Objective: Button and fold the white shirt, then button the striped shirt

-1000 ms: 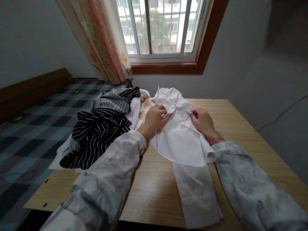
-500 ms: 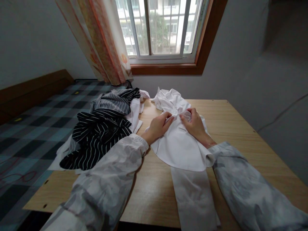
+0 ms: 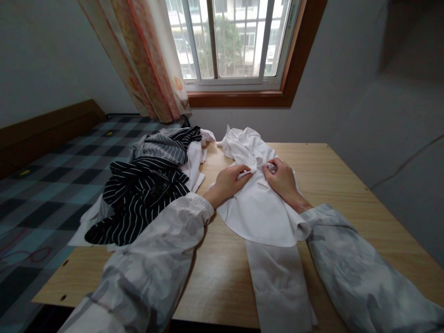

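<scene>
A white shirt (image 3: 258, 212) lies spread on the wooden table (image 3: 347, 185), one sleeve (image 3: 277, 282) running toward the near edge. My left hand (image 3: 229, 181) and my right hand (image 3: 279, 178) sit close together on the shirt's middle. Both pinch the cloth at the front opening, fingers curled. The shirt's far part (image 3: 243, 141) is bunched up behind my hands.
A heap of black-and-white striped clothes (image 3: 145, 185) covers the table's left part and hangs over its edge. A bed with a checked cover (image 3: 41, 185) stands to the left. A window (image 3: 232, 37) and a patterned curtain (image 3: 156, 60) are behind the table.
My hands have come together at the middle of the shirt, the right one moving left. The cloth between them has gathered.
</scene>
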Demonstrator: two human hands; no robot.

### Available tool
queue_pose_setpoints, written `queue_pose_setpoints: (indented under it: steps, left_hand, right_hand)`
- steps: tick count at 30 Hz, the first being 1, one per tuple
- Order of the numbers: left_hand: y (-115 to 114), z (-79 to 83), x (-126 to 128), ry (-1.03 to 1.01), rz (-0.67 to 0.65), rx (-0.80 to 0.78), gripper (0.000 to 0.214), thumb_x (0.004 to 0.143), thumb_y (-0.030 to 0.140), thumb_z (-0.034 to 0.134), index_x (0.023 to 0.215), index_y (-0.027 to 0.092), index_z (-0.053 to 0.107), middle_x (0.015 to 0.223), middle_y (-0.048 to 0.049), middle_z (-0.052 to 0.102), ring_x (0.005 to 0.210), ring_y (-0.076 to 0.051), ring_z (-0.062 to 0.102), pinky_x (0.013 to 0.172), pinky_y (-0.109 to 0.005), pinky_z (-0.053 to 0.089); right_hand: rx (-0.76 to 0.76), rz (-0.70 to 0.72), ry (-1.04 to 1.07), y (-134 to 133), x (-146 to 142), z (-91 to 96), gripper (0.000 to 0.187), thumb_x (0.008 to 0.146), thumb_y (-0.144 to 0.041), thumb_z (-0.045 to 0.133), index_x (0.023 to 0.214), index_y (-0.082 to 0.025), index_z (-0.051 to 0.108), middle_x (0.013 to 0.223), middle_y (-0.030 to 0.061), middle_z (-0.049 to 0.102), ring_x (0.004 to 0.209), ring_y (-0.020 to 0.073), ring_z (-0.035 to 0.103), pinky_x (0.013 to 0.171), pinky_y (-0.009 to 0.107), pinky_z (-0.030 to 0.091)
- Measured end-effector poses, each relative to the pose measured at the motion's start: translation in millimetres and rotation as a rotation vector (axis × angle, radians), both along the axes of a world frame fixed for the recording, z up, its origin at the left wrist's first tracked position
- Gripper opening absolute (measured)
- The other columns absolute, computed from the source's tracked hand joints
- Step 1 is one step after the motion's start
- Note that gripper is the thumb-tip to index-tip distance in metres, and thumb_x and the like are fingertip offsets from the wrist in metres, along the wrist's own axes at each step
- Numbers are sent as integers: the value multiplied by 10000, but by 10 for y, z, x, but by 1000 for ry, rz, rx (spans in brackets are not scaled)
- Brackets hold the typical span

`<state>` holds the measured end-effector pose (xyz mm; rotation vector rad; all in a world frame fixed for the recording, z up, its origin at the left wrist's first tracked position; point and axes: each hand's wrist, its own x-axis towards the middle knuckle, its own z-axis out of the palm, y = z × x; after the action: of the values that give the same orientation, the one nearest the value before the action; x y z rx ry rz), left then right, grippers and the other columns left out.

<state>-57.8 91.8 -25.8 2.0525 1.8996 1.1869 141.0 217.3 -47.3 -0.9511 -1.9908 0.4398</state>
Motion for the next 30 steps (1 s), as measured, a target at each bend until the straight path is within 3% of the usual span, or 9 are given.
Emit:
queue_pose_setpoints:
  steps: [5, 9, 15, 23, 30]
  left_hand:
    - [19, -35, -22, 43, 33, 45, 259, 1083, 452, 685, 1100, 245, 839, 958, -62, 812, 834, -222, 706, 780, -321, 496]
    - [18, -22, -38, 87, 20, 27, 251, 1099, 418, 661, 1109, 242, 839, 1054, -83, 817, 941, -241, 740, 854, -338, 528]
    - [19, 5, -53, 166, 9, -27, 335, 1146, 403, 562, 1028, 226, 822, 1052, -86, 778, 924, -233, 730, 856, -344, 536]
    - [11, -11, -28, 108, 18, 33, 213, 1067, 363, 673, 1022, 213, 818, 917, -57, 776, 828, -216, 681, 773, -331, 471]
    - [-3, 9, -25, 43, -7, -6, 373, 1116, 441, 589, 936, 207, 817, 808, -41, 751, 719, -185, 604, 688, -313, 394]
  right_hand:
    - [-50, 122, 175, -119, -85, 73, 203, 1007, -413, 673, 1021, -240, 778, 1059, 104, 837, 941, 303, 741, 903, 444, 572]
    - [-93, 171, 275, -251, -208, 87, 234, 1035, -451, 674, 1057, -240, 772, 1061, 87, 829, 941, 287, 734, 890, 428, 576]
    - [-44, 318, 231, -322, -283, 44, 178, 1053, -405, 666, 1004, -251, 741, 1027, 77, 777, 982, 286, 698, 956, 457, 552]
    - [-30, 343, 224, -306, -247, 7, 117, 1012, -360, 726, 1014, -255, 778, 1043, 80, 779, 1030, 295, 722, 987, 468, 561]
    - [-90, 323, 309, -305, -236, -36, 145, 1024, -377, 728, 1028, -250, 799, 1025, 64, 790, 949, 266, 718, 865, 421, 559]
